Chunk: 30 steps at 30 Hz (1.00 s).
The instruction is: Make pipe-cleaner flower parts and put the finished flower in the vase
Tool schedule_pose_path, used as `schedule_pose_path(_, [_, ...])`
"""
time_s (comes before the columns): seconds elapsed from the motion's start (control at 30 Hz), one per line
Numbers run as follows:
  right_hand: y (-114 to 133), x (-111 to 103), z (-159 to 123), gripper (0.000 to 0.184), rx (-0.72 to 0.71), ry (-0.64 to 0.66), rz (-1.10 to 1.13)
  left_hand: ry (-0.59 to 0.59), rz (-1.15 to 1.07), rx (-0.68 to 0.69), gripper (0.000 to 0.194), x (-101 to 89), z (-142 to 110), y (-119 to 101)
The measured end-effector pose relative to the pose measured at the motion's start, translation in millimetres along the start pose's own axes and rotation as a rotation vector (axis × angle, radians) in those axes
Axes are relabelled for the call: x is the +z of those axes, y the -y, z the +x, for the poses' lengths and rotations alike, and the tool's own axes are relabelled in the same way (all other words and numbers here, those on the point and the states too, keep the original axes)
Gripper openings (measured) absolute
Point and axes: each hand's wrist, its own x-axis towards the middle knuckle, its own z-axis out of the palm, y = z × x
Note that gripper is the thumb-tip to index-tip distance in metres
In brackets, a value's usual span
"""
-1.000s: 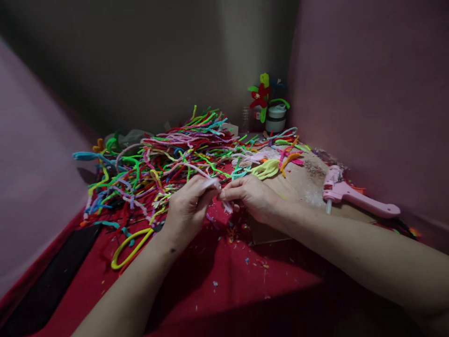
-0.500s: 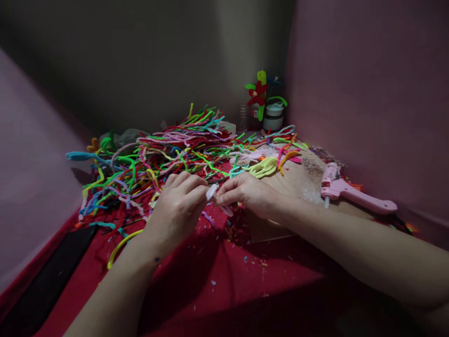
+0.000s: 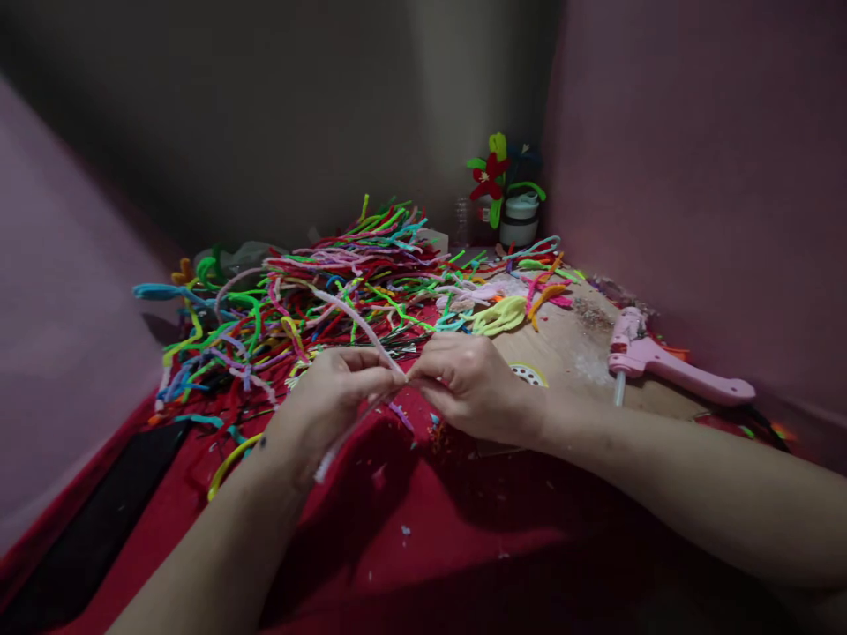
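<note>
A pale pinkish-white pipe cleaner [image 3: 363, 323] is pinched between my two hands, which meet fingertip to fingertip above the red cloth [image 3: 423, 503]. One length of it arches up and away to the far left; another pale length slants down below my left palm. My left hand [image 3: 327, 397] is closed on it with thumb and finger. My right hand [image 3: 473, 388] grips it at the same spot, its fingers curled and partly hiding the join. Just beyond lies a big tangled pile of coloured pipe cleaners [image 3: 350, 260].
A pink glue gun [image 3: 668, 363] rests on a tan board [image 3: 562, 339] at right. Nearby are a looped yellow bundle [image 3: 501, 316] and a round piece with holes [image 3: 528, 375]. A red flower [image 3: 488, 178] and a lidded jar [image 3: 520, 220] stand behind. A black strip [image 3: 93, 520] lies left.
The pale pipe cleaner, bunched small between my fingers before, now stretches out in a long arch. My right hand's fingers have curled in, and the round piece with holes has come into view.
</note>
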Motion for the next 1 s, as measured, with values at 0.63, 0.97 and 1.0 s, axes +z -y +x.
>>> schedule_pose_path(0.63, [2, -12, 8, 0.009, 0.374, 0.074, 0.723, -0.123, 0.491, 0.687, 0.008, -13.7, -4, -6])
schedule_pose_path(0.97, [-1, 0, 2, 0.015, 0.1, -0.04, 0.2, 0.071, 0.147, 0.086, 0.026, -7.5, -4, -2])
schedule_pose_path(1.0, [0, -1, 4, 0.016, 0.195, -0.008, 0.305, 0.04, 0.164, 0.106, 0.025, -8.3, -4, -2])
